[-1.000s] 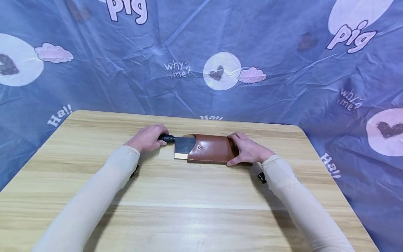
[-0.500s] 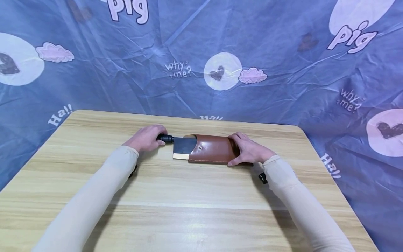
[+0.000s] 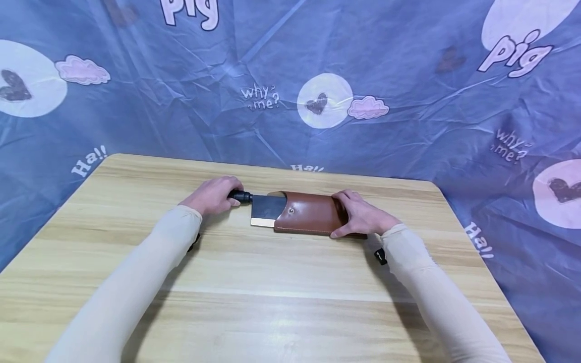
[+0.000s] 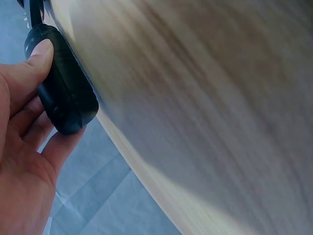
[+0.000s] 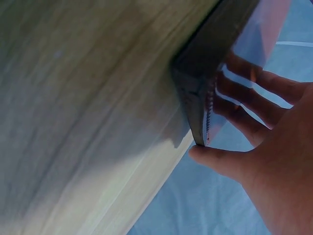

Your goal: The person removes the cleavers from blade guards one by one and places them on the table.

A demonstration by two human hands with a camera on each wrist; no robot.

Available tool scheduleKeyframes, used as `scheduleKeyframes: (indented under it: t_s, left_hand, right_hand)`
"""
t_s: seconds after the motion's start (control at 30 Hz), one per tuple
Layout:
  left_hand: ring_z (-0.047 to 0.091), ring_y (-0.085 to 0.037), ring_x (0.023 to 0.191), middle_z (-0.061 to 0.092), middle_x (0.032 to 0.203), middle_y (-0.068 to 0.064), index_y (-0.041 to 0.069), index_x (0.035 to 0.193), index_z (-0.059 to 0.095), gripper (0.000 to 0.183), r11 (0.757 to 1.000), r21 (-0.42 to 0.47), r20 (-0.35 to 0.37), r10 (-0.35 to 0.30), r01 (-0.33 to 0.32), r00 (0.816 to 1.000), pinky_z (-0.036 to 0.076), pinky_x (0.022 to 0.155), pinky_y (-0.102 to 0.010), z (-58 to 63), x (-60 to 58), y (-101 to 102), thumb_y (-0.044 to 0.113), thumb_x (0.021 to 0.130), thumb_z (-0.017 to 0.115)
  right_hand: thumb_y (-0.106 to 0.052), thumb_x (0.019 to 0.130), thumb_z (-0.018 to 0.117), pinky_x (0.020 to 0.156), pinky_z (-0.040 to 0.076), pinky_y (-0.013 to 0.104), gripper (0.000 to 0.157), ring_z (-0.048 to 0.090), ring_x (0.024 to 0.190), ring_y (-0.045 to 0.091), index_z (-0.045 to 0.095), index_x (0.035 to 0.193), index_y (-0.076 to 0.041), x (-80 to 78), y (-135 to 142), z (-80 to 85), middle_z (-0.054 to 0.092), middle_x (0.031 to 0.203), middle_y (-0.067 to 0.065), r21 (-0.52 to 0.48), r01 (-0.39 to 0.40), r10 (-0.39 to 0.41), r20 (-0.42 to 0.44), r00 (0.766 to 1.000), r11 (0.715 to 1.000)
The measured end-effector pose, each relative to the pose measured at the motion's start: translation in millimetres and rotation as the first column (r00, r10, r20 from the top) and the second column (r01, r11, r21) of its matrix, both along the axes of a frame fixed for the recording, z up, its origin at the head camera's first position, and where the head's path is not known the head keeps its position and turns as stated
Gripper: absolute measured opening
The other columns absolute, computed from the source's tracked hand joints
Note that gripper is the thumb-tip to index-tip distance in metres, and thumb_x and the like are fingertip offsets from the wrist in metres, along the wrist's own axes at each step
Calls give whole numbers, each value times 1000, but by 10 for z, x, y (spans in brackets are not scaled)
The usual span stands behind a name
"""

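A cleaver with a dark blade (image 3: 267, 207) and a pale cutting edge lies on the table. Its far part is hidden inside a brown leather sheath (image 3: 309, 214) with a small metal stud. My left hand (image 3: 214, 195) grips the cleaver's black handle (image 4: 66, 81), thumb on top in the left wrist view. Across the sheath's right end, my right hand (image 3: 361, 214) holds it, with the thumb at the near edge and the fingers over the glossy face and far edge. The right wrist view shows the thumb at the corner of the sheath (image 5: 195, 78).
Under everything is a light wood-grain table (image 3: 272, 287) with rounded far corners. Behind it hangs a blue printed cloth (image 3: 204, 116), which continues along the right side. A black strap end (image 3: 380, 256) shows beneath the right wrist.
Slightly more of the blade shows outside the sheath than a second ago. Both hands keep their holds, and the head view has shifted a little.
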State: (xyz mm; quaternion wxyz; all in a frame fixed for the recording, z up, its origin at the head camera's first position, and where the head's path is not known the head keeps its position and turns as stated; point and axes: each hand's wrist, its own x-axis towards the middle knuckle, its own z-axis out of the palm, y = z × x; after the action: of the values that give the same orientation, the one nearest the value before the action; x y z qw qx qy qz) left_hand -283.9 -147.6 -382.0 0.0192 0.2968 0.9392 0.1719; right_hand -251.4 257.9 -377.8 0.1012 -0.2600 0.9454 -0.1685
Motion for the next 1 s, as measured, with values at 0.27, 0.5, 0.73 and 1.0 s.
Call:
scheduleKeyframes:
  t_s: [0.27, 0.5, 0.73, 1.0]
  left_hand:
    - [61, -29, 97, 66, 106, -9, 6, 108, 66, 26, 1000, 10, -10, -17, 17, 1000, 48, 90, -50, 7, -2, -21, 13, 85, 76]
    - [61, -30, 99, 66, 107, -10, 5, 110, 66, 27, 1000, 2, 9, -9, 9, 1000, 48, 91, -50, 7, -11, -32, 13, 86, 76]
    - [60, -32, 102, 65, 110, -11, 5, 112, 66, 29, 1000, 3, 7, -12, 12, 1000, 47, 93, -51, 7, 1, -50, 13, 86, 76]
    - [61, -32, 102, 66, 108, -10, 5, 111, 66, 29, 1000, 21, -1, -12, 12, 1000, 47, 94, -51, 10, 10, -43, 12, 85, 76]
  right_hand:
    - [-51, 63, 88, 107, 35, 53, 110, 37, 129, 36, 36, 145, 0, 2, 9, -28, 40, 139, 17, -3, -6, 6, -5, 1000, 1000]
    - [-50, 62, 89, 107, 35, 52, 110, 37, 129, 35, 37, 145, 0, 8, 7, -27, 40, 139, 16, -14, -8, 8, -13, 1000, 1000]
    - [-49, 63, 89, 108, 34, 52, 109, 36, 129, 35, 36, 144, 1, 17, 22, -28, 40, 139, 17, -13, -9, 9, -10, 1000, 1000]
    - [-50, 63, 89, 107, 35, 54, 111, 35, 130, 36, 34, 146, 0, 19, 38, -1, 38, 140, 17, -12, -2, 2, 8, 1000, 1000]
